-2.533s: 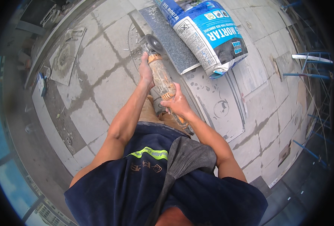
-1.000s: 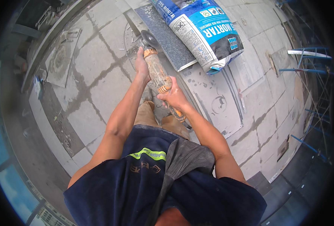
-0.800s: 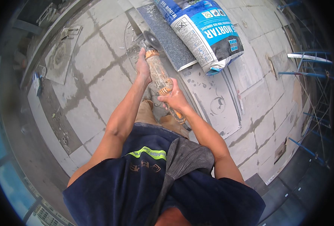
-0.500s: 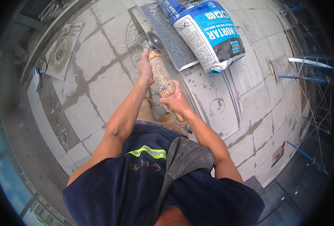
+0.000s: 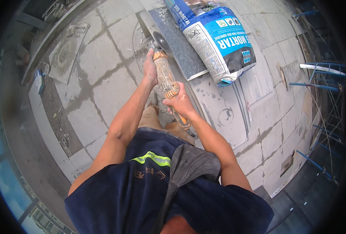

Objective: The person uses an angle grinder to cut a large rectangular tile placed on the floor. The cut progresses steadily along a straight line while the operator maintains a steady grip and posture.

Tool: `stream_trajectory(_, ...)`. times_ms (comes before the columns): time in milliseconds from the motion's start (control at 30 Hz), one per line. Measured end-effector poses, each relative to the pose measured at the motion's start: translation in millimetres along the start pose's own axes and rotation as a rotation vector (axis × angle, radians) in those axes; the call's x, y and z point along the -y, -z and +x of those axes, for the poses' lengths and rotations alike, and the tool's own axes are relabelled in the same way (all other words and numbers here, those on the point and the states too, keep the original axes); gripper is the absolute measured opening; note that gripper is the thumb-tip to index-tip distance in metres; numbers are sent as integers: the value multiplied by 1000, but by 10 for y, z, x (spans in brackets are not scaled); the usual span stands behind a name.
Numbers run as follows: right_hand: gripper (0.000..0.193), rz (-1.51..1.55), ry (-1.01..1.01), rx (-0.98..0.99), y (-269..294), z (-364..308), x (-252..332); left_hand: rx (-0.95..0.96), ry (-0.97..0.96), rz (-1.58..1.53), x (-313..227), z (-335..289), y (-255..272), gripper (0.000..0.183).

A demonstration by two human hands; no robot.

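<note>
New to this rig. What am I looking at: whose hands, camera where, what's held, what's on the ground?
There's no robot: these are a person's two bare hands. The camera is the left of two fisheyes worn on the head, looking down, so straight edges bend near the rim. Picture left is the person's left.

Both hands hold a worn, dusty angle grinder: the left hand near its disc, the right hand at the rear. Around them is pale paving. Ahead lies a dark speckled slab; a blue-and-white bag overlaps its right side. Whether the disc touches the slab, I can't tell.
</note>
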State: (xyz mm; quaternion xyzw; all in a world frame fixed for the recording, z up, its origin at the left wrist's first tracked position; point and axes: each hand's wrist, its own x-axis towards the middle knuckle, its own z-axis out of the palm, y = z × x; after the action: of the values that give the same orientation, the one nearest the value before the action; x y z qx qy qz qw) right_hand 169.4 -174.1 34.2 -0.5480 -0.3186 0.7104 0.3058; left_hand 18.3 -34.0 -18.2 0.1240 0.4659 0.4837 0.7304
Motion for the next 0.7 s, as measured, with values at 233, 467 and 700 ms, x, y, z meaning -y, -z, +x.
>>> stream_trajectory(233, 79, 35, 24, 12, -41, 184, 114, -23, -21, 9, -173, 68, -120, 62)
stream_trajectory(467, 85, 16, 8, -12, -18, 28, 95, -35, -16, 19, -78, -6, -94, 58)
stream_trajectory(700, 87, -11, 4, -17, 15, -168, 4, -11, -18, -12, 87, -104, -51, 58)
